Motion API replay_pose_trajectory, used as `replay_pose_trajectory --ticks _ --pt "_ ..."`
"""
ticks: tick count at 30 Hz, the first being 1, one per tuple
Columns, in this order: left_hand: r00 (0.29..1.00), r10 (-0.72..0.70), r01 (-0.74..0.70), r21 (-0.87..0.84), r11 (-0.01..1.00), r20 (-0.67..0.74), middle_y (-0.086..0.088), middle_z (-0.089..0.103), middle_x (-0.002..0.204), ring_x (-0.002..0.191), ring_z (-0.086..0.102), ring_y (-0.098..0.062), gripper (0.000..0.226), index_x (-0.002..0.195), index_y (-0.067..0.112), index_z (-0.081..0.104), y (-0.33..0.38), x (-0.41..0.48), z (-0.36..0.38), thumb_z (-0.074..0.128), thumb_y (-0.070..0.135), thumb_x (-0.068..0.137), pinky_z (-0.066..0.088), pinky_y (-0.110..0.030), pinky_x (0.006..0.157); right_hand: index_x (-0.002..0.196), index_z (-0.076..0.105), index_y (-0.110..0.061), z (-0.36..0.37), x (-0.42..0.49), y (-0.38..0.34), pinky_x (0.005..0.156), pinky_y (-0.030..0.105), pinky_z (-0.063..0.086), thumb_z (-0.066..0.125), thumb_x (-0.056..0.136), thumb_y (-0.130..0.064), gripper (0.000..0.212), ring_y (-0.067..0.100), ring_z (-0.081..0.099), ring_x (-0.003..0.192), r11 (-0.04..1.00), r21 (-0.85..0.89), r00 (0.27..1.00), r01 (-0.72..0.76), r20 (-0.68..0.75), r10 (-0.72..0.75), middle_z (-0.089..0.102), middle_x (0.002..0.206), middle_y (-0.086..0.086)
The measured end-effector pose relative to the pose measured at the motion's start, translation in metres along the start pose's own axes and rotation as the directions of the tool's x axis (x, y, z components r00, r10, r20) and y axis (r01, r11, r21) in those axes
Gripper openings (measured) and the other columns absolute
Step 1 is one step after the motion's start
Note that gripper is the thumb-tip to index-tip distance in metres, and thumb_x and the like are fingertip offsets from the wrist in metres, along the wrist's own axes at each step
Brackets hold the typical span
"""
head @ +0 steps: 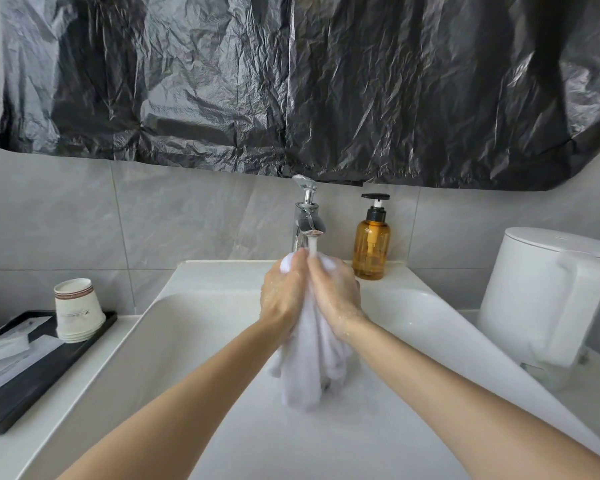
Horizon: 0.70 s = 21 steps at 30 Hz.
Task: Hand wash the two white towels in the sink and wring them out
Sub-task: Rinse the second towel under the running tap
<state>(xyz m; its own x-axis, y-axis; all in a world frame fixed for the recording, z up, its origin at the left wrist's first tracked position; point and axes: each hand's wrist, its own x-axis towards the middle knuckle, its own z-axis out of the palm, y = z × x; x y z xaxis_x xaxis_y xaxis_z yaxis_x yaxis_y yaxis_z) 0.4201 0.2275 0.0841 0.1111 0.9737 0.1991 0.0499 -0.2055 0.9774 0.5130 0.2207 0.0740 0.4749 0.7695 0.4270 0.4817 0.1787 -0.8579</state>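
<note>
White towel (309,368): hanging below the faucet (307,216); left grip (284,296) and right grip (336,292) are clutching its bunched top, where water is running. Amber pump bottle (371,247): standing just right of faucet. Paper cups (78,311): sitting far left of faucet.

Two hands in view, left hand (284,294) and right hand (336,292); one white towel bundle (312,368), towels in it not countable. One sink (194,323), one faucet (307,220), one amber pump bottle (371,247), one white kettle (548,299). One black tray (32,386), one nested stack of paper cups (78,310), cup number unclear.
</note>
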Motion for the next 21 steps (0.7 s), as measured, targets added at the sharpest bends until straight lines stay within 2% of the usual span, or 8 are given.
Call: replay_pose_trajectory --ticks 3,7,8,10,12,14,18,21 --pt "0.999 0.01 -0.006 0.084 0.996 -0.041 -0.001 0.068 0.088 0.094 0.063 -0.027 0.04 0.08 0.026 0.066 0.001 -0.001 0.001 0.038 0.054 0.084 0.051 -0.047 0.09 0.062 0.052 -0.021 -0.003 0.004 0.005 0.053 0.029 0.033 0.042 0.09 -0.051 0.041 0.018 0.051 0.07 0.99 -0.134 0.999 0.043 0.018 -0.041 0.054 0.066 -0.007" --pt "0.995 0.103 -0.098 0.297 0.95 -0.001 -0.006 0.064 0.086 0.091 0.057 -0.036 0.041 0.07 0.018 0.054 -0.001 -0.004 -0.004 0.028 0.048 0.08 0.048 -0.044 0.082 0.067 0.052 -0.016 -0.011 0.007 0.004 0.058 0.032 0.038 0.037 0.098 -0.039 0.041 0.025 0.054 0.069 0.939 -0.304 0.986 0.161 0.09 -0.14 0.052 0.066 -0.002" --pt "0.992 0.122 -0.121 0.373 0.92 0.019 -0.007 0.064 0.087 0.09 0.055 -0.036 0.043 0.071 0.017 0.052 -0.003 -0.002 -0.006 0.025 0.048 0.084 0.046 -0.042 0.078 0.067 0.051 -0.018 -0.015 0.006 0.004 0.058 0.032 0.038 0.035 0.099 -0.04 0.042 0.027 0.057 0.07 0.901 -0.362 0.971 0.239 0.115 -0.211 0.052 0.067 -0.001" --pt "0.984 0.144 -0.179 0.494 0.851 0.107 -0.009 0.065 0.096 0.093 0.055 -0.035 0.053 0.082 0.019 0.055 -0.01 0.005 -0.009 0.017 0.055 0.091 0.042 -0.04 0.079 0.063 0.046 -0.024 -0.027 0.005 0.002 0.061 0.034 0.04 0.032 0.099 -0.043 0.043 0.027 0.055 0.072 0.902 -0.337 0.958 0.27 0.192 -0.214 0.056 0.073 0.003" --pt "0.967 0.133 -0.22 0.442 0.87 0.219 -0.006 0.064 0.113 0.106 0.056 -0.029 0.056 0.107 0.021 0.059 -0.012 0.009 -0.012 0.018 0.058 0.099 0.041 -0.037 0.087 0.067 0.052 -0.023 -0.034 0.006 0.0 0.065 0.036 0.042 0.035 0.098 -0.042 0.04 0.023 0.054 0.073 0.947 -0.261 0.966 0.188 0.223 -0.13 0.061 0.076 0.003" --pt "0.941 0.06 -0.149 0.251 0.956 0.333 0.002 0.056 0.127 0.114 0.054 -0.016 0.052 0.129 0.025 0.046 -0.005 0.007 -0.015 0.025 0.062 0.099 0.039 -0.031 0.088 0.074 0.059 -0.019 -0.036 0.012 0.0 0.063 0.033 0.041 0.039 0.098 -0.039 0.037 0.02 0.054 0.069 0.968 -0.209 0.981 0.137 0.165 -0.103 0.06 0.07 0.0" --pt "0.904 0.04 -0.102 0.124 0.987 0.426 0.005 0.056 0.124 0.089 0.06 0.007 0.06 0.136 0.038 0.026 0.004 -0.002 -0.019 0.057 0.057 0.088 0.046 -0.013 0.065 0.083 0.064 0.0 -0.038 0.026 -0.008 0.059 0.03 0.032 0.047 0.098 -0.031 0.039 0.014 0.045 0.064 0.996 0.08 0.999 -0.035 -0.02 0.037 0.051 0.068 0.003" --pt "0.87 0.052 -0.128 0.122 0.984 0.49 0.019 0.049 0.129 0.103 0.052 0.013 0.085 0.143 0.038 0.02 -0.005 -0.003 -0.021 0.078 0.034 0.08 0.048 -0.011 0.068 0.082 0.063 -0.012 -0.049 0.03 -0.01 0.064 0.031 0.037 0.055 0.093 -0.035 0.027 0.02 0.051 0.069 0.928 0.334 0.977 -0.167 -0.07 0.201 0.053 0.075 0.009"
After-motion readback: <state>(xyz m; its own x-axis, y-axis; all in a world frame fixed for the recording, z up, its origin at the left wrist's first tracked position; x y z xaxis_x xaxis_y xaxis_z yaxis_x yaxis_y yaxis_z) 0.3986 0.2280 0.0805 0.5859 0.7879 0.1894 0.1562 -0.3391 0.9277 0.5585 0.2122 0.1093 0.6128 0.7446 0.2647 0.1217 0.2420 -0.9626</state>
